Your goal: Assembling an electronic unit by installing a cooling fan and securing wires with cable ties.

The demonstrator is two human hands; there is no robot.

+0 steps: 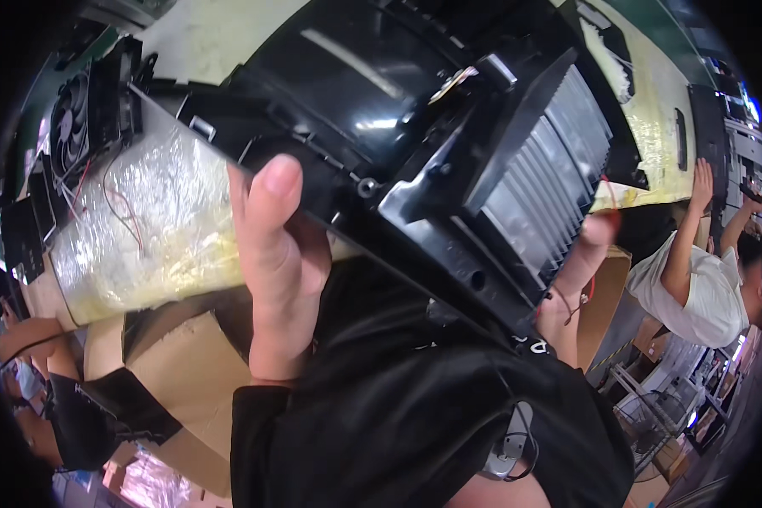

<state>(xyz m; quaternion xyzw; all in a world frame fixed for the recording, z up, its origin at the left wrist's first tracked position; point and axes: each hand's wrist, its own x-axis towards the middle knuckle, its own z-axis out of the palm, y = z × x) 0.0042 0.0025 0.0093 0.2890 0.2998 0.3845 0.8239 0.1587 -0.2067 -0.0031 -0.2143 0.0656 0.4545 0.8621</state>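
A large black plastic housing (pixel 322 76) is held tilted in front of my body, over the near edge of the work table. Set into its right part is a silvery finned heat sink (pixel 559 157). My left hand (pixel 273 245) grips the housing's near left edge, thumb on top and the other fingers mostly hidden beneath. At the right end, beside the fins, my right hand (pixel 577 267) is closed around the housing's side; most of its fingers are hidden behind it. A red band or cord circles the right wrist.
The table (pixel 157 229) is wrapped in clear, yellowish film. A black fan (pixel 72 123) with thin wires stands at the left. Below is an open cardboard box (pixel 186 372). A person in a white shirt (pixel 694 288) works at the right; another in dark clothing (pixel 76 415) is at the left.
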